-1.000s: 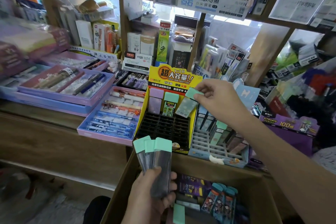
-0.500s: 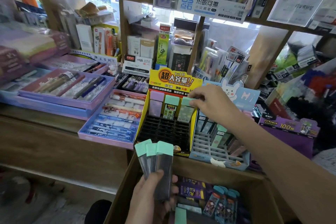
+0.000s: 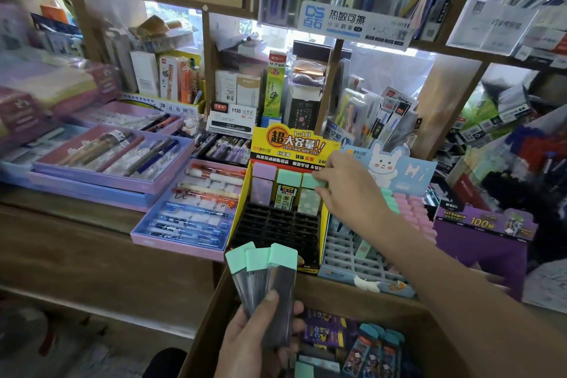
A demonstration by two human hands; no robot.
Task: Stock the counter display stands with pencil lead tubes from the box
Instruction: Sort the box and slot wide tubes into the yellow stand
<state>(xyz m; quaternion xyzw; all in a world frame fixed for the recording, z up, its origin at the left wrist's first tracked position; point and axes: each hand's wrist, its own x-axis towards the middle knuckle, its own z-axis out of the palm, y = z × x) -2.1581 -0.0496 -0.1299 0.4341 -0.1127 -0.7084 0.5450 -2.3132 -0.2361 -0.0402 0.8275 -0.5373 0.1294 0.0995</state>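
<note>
Head view, looking down at a shop counter. Left hand (image 3: 254,344) low in the middle, just over the open cardboard box (image 3: 208,331), fingers and thumb clamped round three pencil lead tubes (image 3: 276,294), fanned a little, dark bodies, mint caps pointing up. Right hand (image 3: 346,190) stretched forward to the yellow display stand (image 3: 288,144) on the wooden counter (image 3: 76,239), fingertips closed on the mint cap of a fourth tube (image 3: 310,199). This one upright in the back row of the black slot grid (image 3: 276,224), at the right end. Beside it in the same row, a labelled mint-capped tube (image 3: 287,190), then a purple-capped tube (image 3: 262,184), both upright too. Just to the right of the yellow stand, a pale blue rabbit stand (image 3: 386,163) with pink caps (image 3: 411,209) in its back rows, partly hidden behind the right forearm. Down inside the box, teal-capped tubes (image 3: 377,350) and purple packets (image 3: 328,331). To the left of the yellow stand, flat purple pen trays (image 3: 107,156). Far right, a purple stand marked 100 (image 3: 484,224). Behind everything, shelves crowded with stationery, much of it blurred.
</note>
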